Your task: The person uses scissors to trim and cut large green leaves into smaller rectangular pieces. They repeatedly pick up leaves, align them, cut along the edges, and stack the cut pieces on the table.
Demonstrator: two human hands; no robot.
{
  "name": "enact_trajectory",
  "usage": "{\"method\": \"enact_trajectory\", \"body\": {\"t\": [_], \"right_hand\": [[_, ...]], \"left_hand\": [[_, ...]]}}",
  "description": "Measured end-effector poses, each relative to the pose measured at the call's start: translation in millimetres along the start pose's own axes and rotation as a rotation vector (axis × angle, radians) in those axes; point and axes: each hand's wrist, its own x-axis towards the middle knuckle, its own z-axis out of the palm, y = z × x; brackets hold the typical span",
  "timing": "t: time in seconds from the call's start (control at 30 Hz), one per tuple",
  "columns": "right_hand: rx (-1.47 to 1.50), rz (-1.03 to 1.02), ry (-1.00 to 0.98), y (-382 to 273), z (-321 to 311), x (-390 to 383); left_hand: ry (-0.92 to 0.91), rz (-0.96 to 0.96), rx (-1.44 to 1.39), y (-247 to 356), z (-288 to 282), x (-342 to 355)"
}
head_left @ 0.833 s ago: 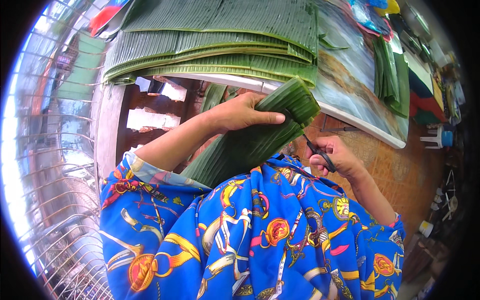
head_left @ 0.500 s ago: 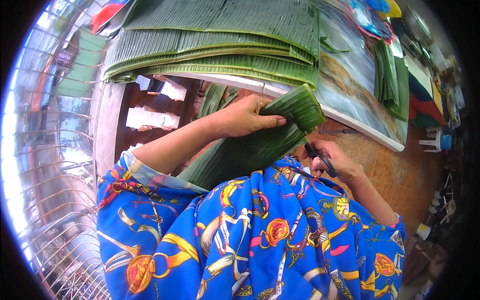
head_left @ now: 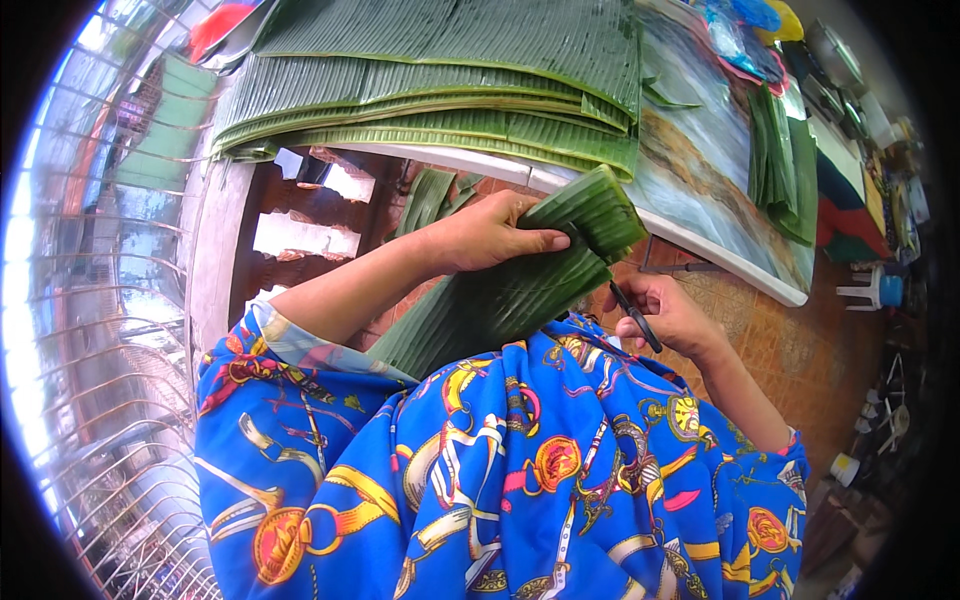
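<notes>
My left hand [head_left: 492, 234] grips a folded green banana leaf [head_left: 480, 312], thumb on top, fingers mostly hidden behind it. The leaf's folded end points up and right, and its long part runs down toward my lap. In my right hand [head_left: 672, 315] are scissors with black handles [head_left: 636, 318], fingers through the loops. Their blades are by the leaf's lower right edge, largely hidden, so I cannot tell whether they touch it. A thick stack of large banana leaves [head_left: 430, 85] lies on the table just beyond my hands.
The marble-patterned table [head_left: 700, 165] has a white edge and carries more folded leaves [head_left: 785, 165] and plastic bags [head_left: 745, 40] at right. A wire grille [head_left: 120, 400] stands at left. Brown tile floor [head_left: 785, 335] and a small stool with blue [head_left: 885, 288] show at right.
The scissors have turned, their handles now more edge-on and a little lower. The folded leaf end has shifted slightly left, while my left hand keeps its hold.
</notes>
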Motion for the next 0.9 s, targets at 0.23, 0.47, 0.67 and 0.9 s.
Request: {"method": "enact_trajectory", "body": {"t": [0.23, 0.47, 0.67, 0.9], "right_hand": [[0.001, 0.019, -0.02, -2, -6, 8], [-0.053, 0.039, -0.005, 0, -5, 4], [0.008, -0.035, 0.012, -4, -4, 10], [-0.021, 0.049, 0.01, -5, -3, 1]], "left_hand": [[0.029, 0.003, -0.016, -3, 0, 5], [-0.016, -0.015, -0.082, -7, 6, 5], [0.023, 0.002, -0.012, -7, 3, 8], [-0.005, -0.011, -0.042, -14, 5, 9]]}}
